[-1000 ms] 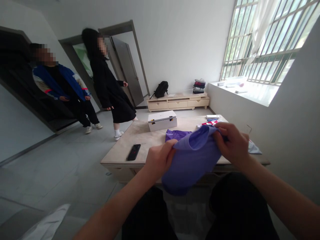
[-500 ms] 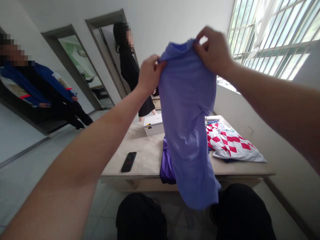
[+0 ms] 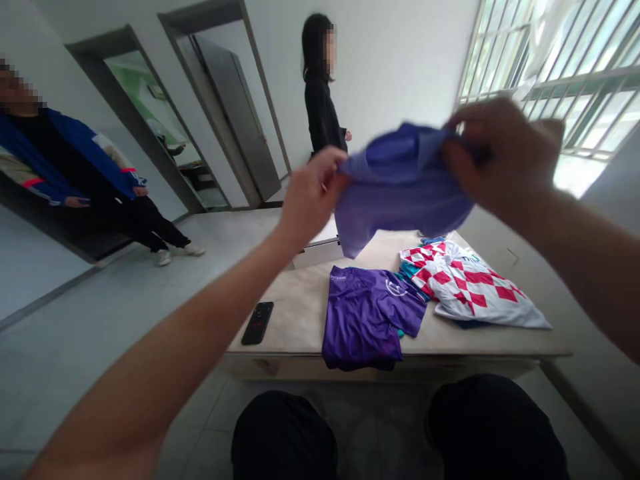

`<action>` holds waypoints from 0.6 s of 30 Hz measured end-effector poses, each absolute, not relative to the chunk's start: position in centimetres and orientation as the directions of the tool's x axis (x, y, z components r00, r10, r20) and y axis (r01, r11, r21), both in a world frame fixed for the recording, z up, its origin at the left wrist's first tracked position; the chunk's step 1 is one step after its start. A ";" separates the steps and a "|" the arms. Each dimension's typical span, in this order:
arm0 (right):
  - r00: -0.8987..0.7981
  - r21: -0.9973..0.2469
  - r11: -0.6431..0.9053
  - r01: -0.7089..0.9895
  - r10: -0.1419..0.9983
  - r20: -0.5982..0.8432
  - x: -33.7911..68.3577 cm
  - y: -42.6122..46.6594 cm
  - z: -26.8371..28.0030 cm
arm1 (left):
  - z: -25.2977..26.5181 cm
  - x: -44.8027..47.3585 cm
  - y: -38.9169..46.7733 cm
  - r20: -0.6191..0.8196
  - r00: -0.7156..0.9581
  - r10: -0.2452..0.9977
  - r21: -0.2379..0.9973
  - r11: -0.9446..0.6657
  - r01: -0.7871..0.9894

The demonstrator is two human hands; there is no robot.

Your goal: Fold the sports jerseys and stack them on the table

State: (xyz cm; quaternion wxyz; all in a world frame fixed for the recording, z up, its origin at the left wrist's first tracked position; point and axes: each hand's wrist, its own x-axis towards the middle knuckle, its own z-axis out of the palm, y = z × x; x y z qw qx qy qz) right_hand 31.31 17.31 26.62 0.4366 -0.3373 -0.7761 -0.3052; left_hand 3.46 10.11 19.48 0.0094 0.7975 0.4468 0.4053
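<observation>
A light purple-blue shirt [image 3: 400, 190] is stretched in the air between my two hands, blurred by motion, its collar edge uppermost. My left hand [image 3: 313, 193] pinches one end of it; my right hand [image 3: 500, 150] grips the other end. The cloth bulges out away from me, above the table. Beneath it, a dark purple shirt [image 3: 367, 313] with a white emblem lies folded at the table's front edge. To its right are a red-and-white checked shirt [image 3: 465, 283] and some teal cloth [image 3: 409, 270], partly covered.
A black phone [image 3: 258, 323] lies on the table [image 3: 295, 320], left of the purple shirt. Behind my left hand is a white box [image 3: 320, 252]. One person [image 3: 323, 100] stands beyond the table, another [image 3: 75, 160] at the far left. A barred window [image 3: 550, 67] is at the right.
The light shirt hung long in front of the table; now it has swung up and away, uncovering the dark purple shirt. My hands have lowered and moved right. The person behind appears further right.
</observation>
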 end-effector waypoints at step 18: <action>-0.524 -0.291 0.712 0.639 0.679 0.513 26.7 15.7 3.3 | 1.9 -1.4 7.8 0.182 0.124 0.975 0.811 -0.220 0.542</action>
